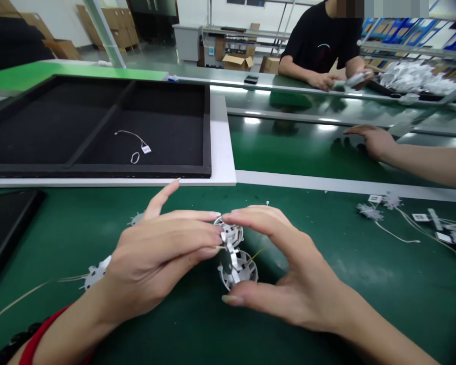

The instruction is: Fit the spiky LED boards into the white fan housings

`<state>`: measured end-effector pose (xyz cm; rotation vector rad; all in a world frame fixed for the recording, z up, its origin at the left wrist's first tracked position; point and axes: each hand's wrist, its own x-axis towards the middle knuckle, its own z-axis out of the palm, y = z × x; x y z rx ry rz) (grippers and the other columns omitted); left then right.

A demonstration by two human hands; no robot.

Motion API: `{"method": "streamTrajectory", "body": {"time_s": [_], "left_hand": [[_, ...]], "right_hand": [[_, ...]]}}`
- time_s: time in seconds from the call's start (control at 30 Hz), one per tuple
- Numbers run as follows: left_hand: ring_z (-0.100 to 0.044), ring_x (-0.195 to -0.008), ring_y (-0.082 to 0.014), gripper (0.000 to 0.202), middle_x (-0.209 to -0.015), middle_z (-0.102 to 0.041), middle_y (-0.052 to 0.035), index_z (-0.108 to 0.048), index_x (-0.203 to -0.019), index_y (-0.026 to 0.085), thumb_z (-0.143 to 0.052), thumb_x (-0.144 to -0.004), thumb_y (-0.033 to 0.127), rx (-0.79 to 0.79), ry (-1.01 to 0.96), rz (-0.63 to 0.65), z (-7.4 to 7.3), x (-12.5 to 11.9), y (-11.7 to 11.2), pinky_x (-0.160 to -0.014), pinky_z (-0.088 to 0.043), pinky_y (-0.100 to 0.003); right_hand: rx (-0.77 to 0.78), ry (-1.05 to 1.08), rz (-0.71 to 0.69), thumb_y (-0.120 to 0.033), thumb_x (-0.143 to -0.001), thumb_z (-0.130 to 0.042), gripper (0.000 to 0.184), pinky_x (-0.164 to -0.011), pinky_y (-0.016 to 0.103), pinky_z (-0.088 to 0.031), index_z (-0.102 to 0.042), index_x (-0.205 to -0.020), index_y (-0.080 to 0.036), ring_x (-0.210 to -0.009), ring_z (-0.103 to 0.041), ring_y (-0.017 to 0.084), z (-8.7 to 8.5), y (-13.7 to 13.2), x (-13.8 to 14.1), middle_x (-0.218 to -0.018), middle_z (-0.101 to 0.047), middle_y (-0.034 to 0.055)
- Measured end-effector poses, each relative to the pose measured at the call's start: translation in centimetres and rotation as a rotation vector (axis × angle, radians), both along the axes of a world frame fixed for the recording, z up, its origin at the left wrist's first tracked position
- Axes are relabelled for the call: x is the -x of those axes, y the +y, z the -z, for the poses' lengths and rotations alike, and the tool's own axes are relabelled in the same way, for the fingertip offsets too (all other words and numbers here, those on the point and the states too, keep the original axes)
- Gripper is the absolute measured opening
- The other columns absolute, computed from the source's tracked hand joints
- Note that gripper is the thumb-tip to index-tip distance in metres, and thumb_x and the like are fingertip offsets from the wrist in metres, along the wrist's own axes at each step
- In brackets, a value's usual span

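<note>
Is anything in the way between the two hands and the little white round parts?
No. The left hand and right hand already pinch the white round parts between their fingertips, with nothing between them.

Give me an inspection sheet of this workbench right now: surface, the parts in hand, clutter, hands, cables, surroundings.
Surface: green mat on the bench, a white strip along its far edge.
Parts in hand: white round plastic parts, two cup-like pieces held together at the fingertips.
Clutter: toothed white pieces and small tags at right; another toothed piece under the left wrist.
Hands: left hand and right hand both pinch the parts; another person's hand rests on the belt.
Cables: thin white wire at right; a wire with tag in the black tray.
Surroundings: seated co-worker in a black shirt, cardboard boxes behind.
</note>
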<state>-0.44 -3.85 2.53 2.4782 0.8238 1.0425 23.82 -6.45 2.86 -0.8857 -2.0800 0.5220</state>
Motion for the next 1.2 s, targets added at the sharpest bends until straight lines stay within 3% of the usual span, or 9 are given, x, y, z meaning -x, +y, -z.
{"method": "streamTrajectory", "body": {"time_s": [0.13, 0.3, 0.5, 0.67, 0.93, 1.2], "left_hand": [[-0.075, -0.113, -0.0189, 0.017, -0.112, -0.079, 0.0069, -0.068, -0.112, 0.033, -0.061, -0.108, 0.017, -0.032, 0.017, 0.011, 0.1, 0.0, 0.0, -0.133, -0.029, -0.058], [-0.076, -0.1, -0.0159, 0.02, -0.099, -0.079, 0.0067, -0.066, -0.108, 0.029, -0.062, -0.103, 0.009, -0.13, 0.081, 0.015, -0.2, -0.4, 0.1, -0.132, -0.029, -0.05], [-0.075, -0.105, -0.0098, 0.018, -0.114, -0.08, 0.01, -0.063, -0.116, 0.031, -0.058, -0.108, 0.015, 0.077, 0.122, 0.087, 0.1, -0.3, 0.3, -0.134, -0.021, -0.039], [-0.074, -0.112, -0.009, 0.021, -0.123, -0.078, 0.0099, -0.059, -0.129, 0.033, -0.06, -0.109, 0.027, 0.19, 0.15, 0.118, 0.3, -0.2, 0.4, -0.135, -0.016, -0.034], [-0.075, -0.109, -0.0077, 0.018, -0.114, -0.079, 0.0102, -0.061, -0.115, 0.03, -0.055, -0.109, 0.015, 0.166, 0.101, 0.096, 0.5, -0.4, 0.4, -0.136, -0.016, -0.035], [-0.08, -0.105, -0.0095, 0.02, -0.114, -0.084, 0.0092, -0.068, -0.106, 0.029, -0.061, -0.104, 0.01, 0.123, -0.055, 0.015, 0.3, -0.9, 0.0, -0.133, -0.028, -0.033]], "right_hand": [[-0.092, -0.017, 0.003, -0.028, -0.101, -0.071, 0.034, -0.112, 0.034, -0.046, -0.058, -0.131, -0.017, -0.107, -0.074, 0.016, 0.5, -0.2, 0.3, -0.118, -0.08, 0.0056], [-0.245, -0.045, 0.045, -0.018, -0.1, -0.068, 0.027, -0.112, 0.035, -0.046, -0.061, -0.126, -0.014, -0.113, -0.073, 0.018, 1.1, 0.1, 0.1, -0.116, -0.079, 0.009], [-0.379, -0.147, 0.082, -0.006, -0.096, -0.067, 0.03, -0.109, 0.043, -0.05, -0.064, -0.125, -0.012, -0.119, -0.071, 0.024, 1.4, 0.4, -0.1, -0.12, -0.079, 0.0135], [-0.401, -0.19, 0.095, -0.009, -0.101, -0.063, 0.026, -0.108, 0.04, -0.05, -0.065, -0.126, -0.014, -0.117, -0.073, 0.022, 1.2, 0.4, -0.1, -0.119, -0.081, 0.0113], [-0.413, -0.134, 0.081, -0.015, -0.102, -0.067, 0.018, -0.101, 0.036, -0.052, -0.068, -0.119, -0.012, -0.104, -0.077, 0.021, 0.8, 0.6, 0.1, -0.109, -0.083, 0.009], [-0.228, 0.002, -0.009, -0.03, -0.106, -0.068, 0.027, -0.093, 0.033, -0.053, -0.065, -0.125, -0.011, -0.101, -0.075, 0.018, 0.7, 0.4, -0.2, -0.106, -0.081, 0.0076]]}}
